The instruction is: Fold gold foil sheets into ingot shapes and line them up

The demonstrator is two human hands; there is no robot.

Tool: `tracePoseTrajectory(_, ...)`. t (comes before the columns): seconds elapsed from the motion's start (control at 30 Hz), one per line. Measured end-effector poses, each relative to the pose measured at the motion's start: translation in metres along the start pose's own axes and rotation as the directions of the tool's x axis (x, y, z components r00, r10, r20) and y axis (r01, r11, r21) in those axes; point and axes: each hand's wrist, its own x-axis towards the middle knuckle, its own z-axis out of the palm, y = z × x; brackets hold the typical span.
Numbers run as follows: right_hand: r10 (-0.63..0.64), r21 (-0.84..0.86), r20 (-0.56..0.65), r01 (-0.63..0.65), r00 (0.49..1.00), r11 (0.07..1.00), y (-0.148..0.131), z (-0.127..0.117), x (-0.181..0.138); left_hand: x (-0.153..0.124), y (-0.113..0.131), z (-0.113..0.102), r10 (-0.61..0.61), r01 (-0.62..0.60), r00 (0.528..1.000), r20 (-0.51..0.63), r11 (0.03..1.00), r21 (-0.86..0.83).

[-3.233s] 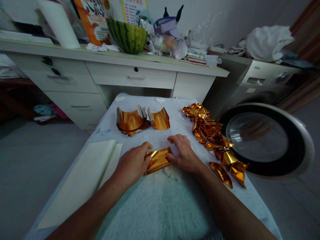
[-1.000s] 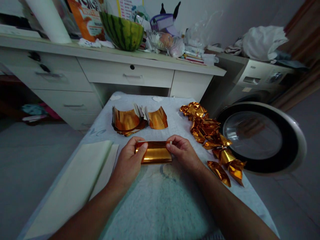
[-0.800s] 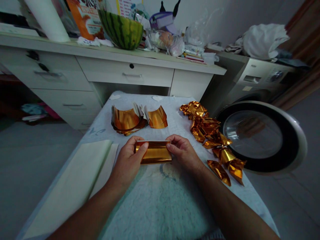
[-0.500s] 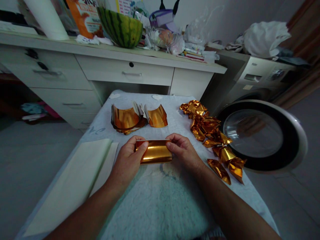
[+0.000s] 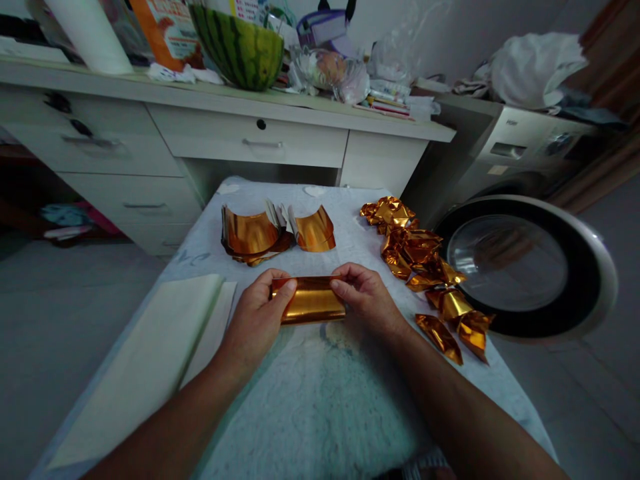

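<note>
OK, dead centre of frame: L hand [image 5: 260, 303] has one end of the gold sheet [image 5: 315, 300] pinched, thumb on top, and R hand [image 5: 367, 297] grips the other end, same way. That's 1 sheet between 2 hands, over the pale tablecloth [image 5: 310, 407].

Containers, quick! Clear plastic bag [image 5: 327, 70], upper centre: something round and orange-pink inside, too blurry to ID. Purple-rimmed tub [image 5: 325, 30] just behind, top edge: 2 dark tips stick up above it. Orange pkt [image 5: 173, 40], upper L, contents hidden. Washing machine [image 5: 510, 150], upper R, round door [image 5: 510, 263] swung wide; can't see into the drum.

Now the count: 2 curved gold stacks [image 5: 253, 233] side by side, mid-frame, sheets per stack unclear. Crumpled gold pieces [image 5: 420, 247] down the R side, overlapping, so no exact no. Cream sheets [image 5: 150, 353], lower L: 2 strips showing, 1 wide, 1 narrow. Cut watermelon [image 5: 237, 50], upper L of centre: 1. White roll [image 5: 90, 37], top L: 1.
</note>
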Motion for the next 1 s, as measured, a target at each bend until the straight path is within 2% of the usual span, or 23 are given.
tracePoseTrajectory(0.23, -0.050, -0.067, -0.020, 0.049, 0.999, 0.997, -0.0046, 0.0015, -0.0007, 0.0031, -0.0051, -0.0004, 0.011, -0.011, 1.000, 0.002, 1.000, 0.015)
tracePoseTrajectory(0.7, -0.024, -0.055, -0.016, 0.023, 1.000, 0.998, -0.0058, 0.0000, -0.0035, 0.0030, -0.0082, -0.0022, 0.045, -0.045, 0.999, 0.001, 0.998, 0.053)
tracePoseTrajectory(1.0, -0.077, -0.131, -0.048, 0.070, 0.996, 0.989, -0.0057, -0.0036, -0.0003, 0.0010, -0.0038, -0.0019, 0.025, -0.024, 0.999, -0.022, 0.998, 0.057)
